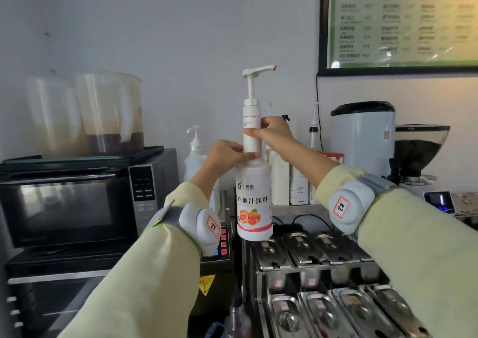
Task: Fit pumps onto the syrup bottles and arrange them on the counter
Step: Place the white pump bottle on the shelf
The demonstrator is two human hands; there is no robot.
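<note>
Above the counter, two hands, left hand [227,156] and right hand [271,133], hold one pump [252,110] on one syrup bottle [254,200].

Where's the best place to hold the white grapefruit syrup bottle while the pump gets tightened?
Hold the white grapefruit syrup bottle around its wide cylindrical body, coming from its left side. The narrow neck is already taken by both hands, left and right, at the white pump collar; the bottle is upright.

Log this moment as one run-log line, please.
step: fitting pump | left hand: grips syrup bottle neck | right hand: grips pump collar | bottle: upright, held aloft
</note>
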